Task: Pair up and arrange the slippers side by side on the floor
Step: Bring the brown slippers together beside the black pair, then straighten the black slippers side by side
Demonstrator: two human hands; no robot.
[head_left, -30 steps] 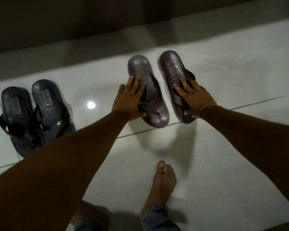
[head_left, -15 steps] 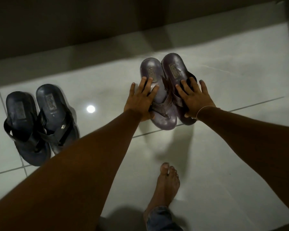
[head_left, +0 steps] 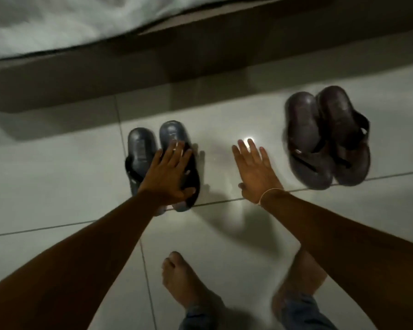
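Two pairs of slippers lie on the pale tiled floor [head_left: 57,177]. The dark blue-black pair [head_left: 143,148] sits left of centre, its two slippers side by side. My left hand [head_left: 169,175] lies flat over the right slipper of that pair, fingers spread, and hides its strap. The brown pair [head_left: 324,136] rests at the right, side by side and touching. My right hand [head_left: 255,167] hovers between the two pairs with its fingers apart, holding nothing and touching no slipper.
A dark bed base [head_left: 200,60] with white bedding [head_left: 57,22] runs along the far side. My two bare feet [head_left: 184,282] stand on the tiles near the bottom. A bright light reflection [head_left: 248,136] shines on the floor by my right fingertips.
Both hands have left the brown pair, which now lies together at the right. My left hand has moved onto the dark pair. The view has swung left and up, showing the bed.
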